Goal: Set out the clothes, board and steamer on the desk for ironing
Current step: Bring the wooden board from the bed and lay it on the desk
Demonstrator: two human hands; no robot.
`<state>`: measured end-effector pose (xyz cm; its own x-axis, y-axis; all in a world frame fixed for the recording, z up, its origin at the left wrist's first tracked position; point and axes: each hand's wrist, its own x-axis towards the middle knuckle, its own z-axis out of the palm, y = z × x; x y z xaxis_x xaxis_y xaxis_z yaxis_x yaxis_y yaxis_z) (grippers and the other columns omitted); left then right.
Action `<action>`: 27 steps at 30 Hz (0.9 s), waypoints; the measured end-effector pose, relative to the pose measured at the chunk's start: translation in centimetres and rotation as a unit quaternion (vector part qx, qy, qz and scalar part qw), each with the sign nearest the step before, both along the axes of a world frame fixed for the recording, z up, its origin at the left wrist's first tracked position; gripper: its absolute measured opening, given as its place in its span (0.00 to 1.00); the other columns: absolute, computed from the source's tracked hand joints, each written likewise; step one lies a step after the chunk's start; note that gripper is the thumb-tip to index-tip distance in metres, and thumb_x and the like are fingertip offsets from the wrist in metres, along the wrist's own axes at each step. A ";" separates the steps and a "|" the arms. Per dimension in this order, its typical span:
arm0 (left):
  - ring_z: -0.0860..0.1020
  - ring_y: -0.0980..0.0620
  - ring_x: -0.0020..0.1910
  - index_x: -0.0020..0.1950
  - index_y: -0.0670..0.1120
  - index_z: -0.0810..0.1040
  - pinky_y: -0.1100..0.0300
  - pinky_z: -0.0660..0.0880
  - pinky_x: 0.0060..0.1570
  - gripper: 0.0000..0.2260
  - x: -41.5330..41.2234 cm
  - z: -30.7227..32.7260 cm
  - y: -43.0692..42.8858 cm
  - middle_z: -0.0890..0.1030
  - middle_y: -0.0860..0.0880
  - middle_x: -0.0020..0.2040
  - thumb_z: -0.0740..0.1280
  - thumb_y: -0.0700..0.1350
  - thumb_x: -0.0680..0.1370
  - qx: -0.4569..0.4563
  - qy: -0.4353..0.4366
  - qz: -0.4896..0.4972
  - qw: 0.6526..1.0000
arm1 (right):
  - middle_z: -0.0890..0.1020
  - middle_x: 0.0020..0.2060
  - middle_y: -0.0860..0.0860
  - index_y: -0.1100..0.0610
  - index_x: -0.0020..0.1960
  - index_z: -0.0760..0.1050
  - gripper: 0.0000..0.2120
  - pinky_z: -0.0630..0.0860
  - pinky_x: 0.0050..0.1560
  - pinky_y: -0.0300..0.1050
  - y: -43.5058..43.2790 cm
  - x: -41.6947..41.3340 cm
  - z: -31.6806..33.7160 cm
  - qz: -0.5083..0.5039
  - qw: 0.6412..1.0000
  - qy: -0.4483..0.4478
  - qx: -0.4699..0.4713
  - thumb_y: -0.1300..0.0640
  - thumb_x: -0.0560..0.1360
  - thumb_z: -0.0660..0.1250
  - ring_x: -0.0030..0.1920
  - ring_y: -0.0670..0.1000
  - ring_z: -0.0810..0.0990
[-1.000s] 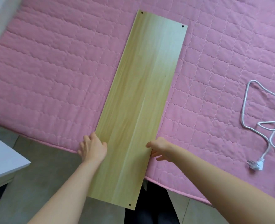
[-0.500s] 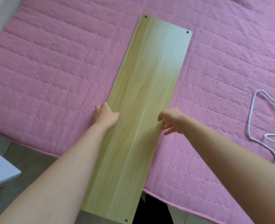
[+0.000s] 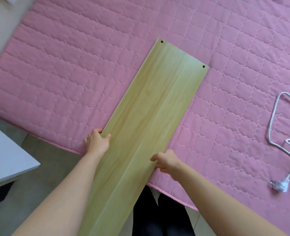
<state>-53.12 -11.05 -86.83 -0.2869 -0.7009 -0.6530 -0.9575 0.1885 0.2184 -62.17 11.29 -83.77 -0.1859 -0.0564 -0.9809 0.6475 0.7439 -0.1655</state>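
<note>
Pink quilt (image 3: 72, 74) fills most of frame; board (image 3: 151, 120) lies diagonally across centre, near end overhanging the quilt edge. Left hand (image 3: 96, 142) clamps its left edge, right hand (image 3: 166, 161) its right edge. White cord (image 3: 275, 126) and plug (image 3: 281, 183) at right. Desk (image 3: 6, 160) corner lower left.

Both arms reach forward, the left hand (image 3: 97, 143) and right hand (image 3: 166, 161) apparently curled closed, thumbs uppermost.
</note>
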 end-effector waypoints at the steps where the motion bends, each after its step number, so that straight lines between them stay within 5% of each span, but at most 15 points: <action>1: 0.68 0.39 0.66 0.66 0.42 0.72 0.52 0.58 0.67 0.20 0.3 -0.2 -0.3 0.75 0.38 0.64 0.67 0.49 0.77 0.003 0.007 0.007 1.000 | 0.67 0.29 0.51 0.55 0.35 0.66 0.10 0.62 0.30 0.40 0.1 0.0 0.0 0.013 1.000 0.007 0.001 0.61 0.69 0.67 0.31 0.52 0.67; 4: 0.70 0.38 0.65 0.66 0.43 0.74 0.52 0.59 0.67 0.18 0.6 -0.2 -0.5 0.77 0.38 0.63 0.66 0.49 0.78 0.008 0.019 0.018 1.000 | 0.67 0.28 0.52 0.56 0.35 0.64 0.09 0.62 0.32 0.41 -0.1 -0.6 0.4 0.089 0.996 0.014 0.008 0.61 0.69 0.63 0.31 0.53 0.65; 8: 0.71 0.37 0.62 0.63 0.45 0.76 0.52 0.63 0.65 0.15 0.7 0.7 0.0 0.79 0.39 0.59 0.66 0.48 0.78 -0.010 0.039 0.029 0.999 | 0.72 0.40 0.63 0.60 0.36 0.68 0.06 0.66 0.33 0.41 -0.8 -2.2 1.3 0.294 0.953 0.068 0.023 0.63 0.72 0.58 0.36 0.56 0.71; 11: 0.71 0.39 0.61 0.59 0.48 0.77 0.50 0.67 0.63 0.12 1.1 2.1 1.0 0.79 0.42 0.57 0.66 0.48 0.77 -0.033 0.061 0.047 0.996 | 0.78 0.54 0.64 0.66 0.58 0.72 0.15 0.78 0.47 0.48 -1.3 -3.3 2.8 0.406 0.902 0.146 0.012 0.63 0.74 0.56 0.54 0.60 0.78; 15: 0.69 0.41 0.60 0.56 0.50 0.77 0.47 0.68 0.61 0.08 1.7 5.5 3.2 0.79 0.44 0.53 0.67 0.46 0.76 -0.041 0.123 0.089 0.988 | 0.76 0.60 0.59 0.63 0.67 0.67 0.21 0.76 0.57 0.55 -2.5 -3.5 6.1 0.481 0.845 0.226 -0.060 0.62 0.75 0.56 0.60 0.61 0.76; 22: 0.75 0.46 0.50 0.51 0.50 0.75 0.44 0.70 0.59 0.07 1.9 11.7 9.2 0.73 0.50 0.51 0.65 0.40 0.76 -0.052 0.195 0.117 0.972 | 0.68 0.70 0.60 0.62 0.73 0.62 0.32 0.70 0.65 0.58 -3.9 -2.5 11.9 0.579 0.606 0.505 -0.206 0.69 0.69 0.62 0.70 0.65 0.63; 27: 0.76 0.44 0.55 0.56 0.49 0.73 0.46 0.72 0.56 0.09 2.0 14.8 13.5 0.79 0.50 0.56 0.62 0.40 0.77 -0.047 0.215 0.095 0.971 | 0.71 0.68 0.62 0.61 0.71 0.66 0.34 0.64 0.69 0.61 -3.2 -4.2 13.2 0.682 0.460 0.538 -0.185 0.70 0.66 0.66 0.71 0.69 0.63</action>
<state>-51.14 2.40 -72.02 -0.3795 -0.8183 -0.4316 -0.8005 0.0565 0.5966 -66.33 8.05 -70.59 -0.0960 -0.9662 -0.2394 -0.9841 0.1283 -0.1228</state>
